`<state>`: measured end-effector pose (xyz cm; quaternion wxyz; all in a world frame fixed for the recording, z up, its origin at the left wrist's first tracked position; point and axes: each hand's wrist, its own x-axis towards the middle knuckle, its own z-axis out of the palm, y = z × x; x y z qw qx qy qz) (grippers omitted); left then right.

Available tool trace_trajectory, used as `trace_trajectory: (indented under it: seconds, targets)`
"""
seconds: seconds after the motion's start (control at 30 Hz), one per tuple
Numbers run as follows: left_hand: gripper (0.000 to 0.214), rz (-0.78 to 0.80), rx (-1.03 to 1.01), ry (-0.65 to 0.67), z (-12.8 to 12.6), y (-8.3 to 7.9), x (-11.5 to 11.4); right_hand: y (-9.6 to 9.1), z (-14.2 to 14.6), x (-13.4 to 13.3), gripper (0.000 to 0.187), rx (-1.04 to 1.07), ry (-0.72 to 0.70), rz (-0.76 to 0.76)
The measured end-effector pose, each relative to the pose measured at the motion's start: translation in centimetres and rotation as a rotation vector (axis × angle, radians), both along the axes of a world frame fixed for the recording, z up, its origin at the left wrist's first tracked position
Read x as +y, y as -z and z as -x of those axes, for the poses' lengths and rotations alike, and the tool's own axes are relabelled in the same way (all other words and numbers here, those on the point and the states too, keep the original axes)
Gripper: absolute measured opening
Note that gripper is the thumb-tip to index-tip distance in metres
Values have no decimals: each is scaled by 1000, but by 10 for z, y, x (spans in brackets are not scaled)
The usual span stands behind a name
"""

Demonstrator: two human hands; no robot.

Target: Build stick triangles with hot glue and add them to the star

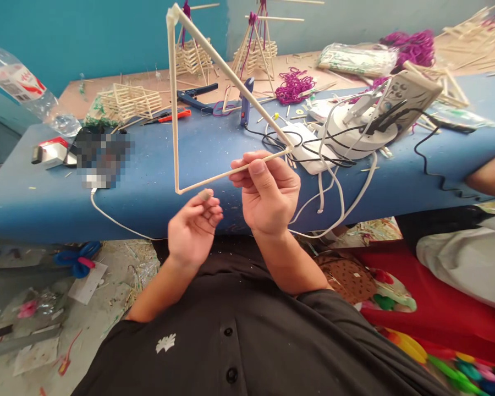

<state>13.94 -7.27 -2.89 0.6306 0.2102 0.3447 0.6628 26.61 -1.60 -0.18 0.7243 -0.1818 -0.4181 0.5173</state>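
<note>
A triangle of thin pale wooden sticks (174, 104) is held up over the table, its top corner coated with a whitish lump. My right hand (271, 192) pinches the bottom stick between thumb and fingers, close to the right corner. Just below the lower left corner, my left hand (193, 226) has its fingers loosely curled and apart, with nothing visible in them. It looks separate from the sticks. Behind the triangle, a blue glue gun (246, 102) stands upright on the table.
The blue table (148, 148) carries a white power strip (309, 147) with tangled cables, orange-handled cutters (173, 116), purple yarn (295, 87) and a stacked stick model (136, 103). A plastic bottle (28, 88) is at left. Another person's arm (493, 173) rests at right.
</note>
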Motion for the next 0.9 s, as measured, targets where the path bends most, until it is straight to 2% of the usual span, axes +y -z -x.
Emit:
trace_trajectory:
  seconds: [0.07, 0.2, 0.43, 0.5, 0.6, 0.7, 0.77, 0.9]
  targets:
    - [26, -76, 21, 5, -19, 1, -7, 3, 3, -4, 22, -32, 16, 38]
    - [40, -274, 56, -171, -35, -6, -7, 10, 8, -11, 26, -66, 31, 56]
    - [28, -278, -26, -187, -29, -13, 9, 17, 14, -14, 20, -74, 32, 6]
    - [29, -282, -14, -210, -26, -13, 12, 18, 12, -13, 26, -96, -22, 15]
    - [33, -280, 24, -248, -16, -14, 15, 20, 5, -9, 45, -92, -97, 28]
    - [36, -254, 52, -260, -6, -15, 17, 20, -4, -6, 60, -116, -54, 29]
    - [37, -235, 60, -262, -1, -15, 18, 17, -9, -6, 56, -135, -25, 12]
    - [38, -218, 92, -294, 2, -14, 19, 10, -13, -9, 26, -114, -50, -63]
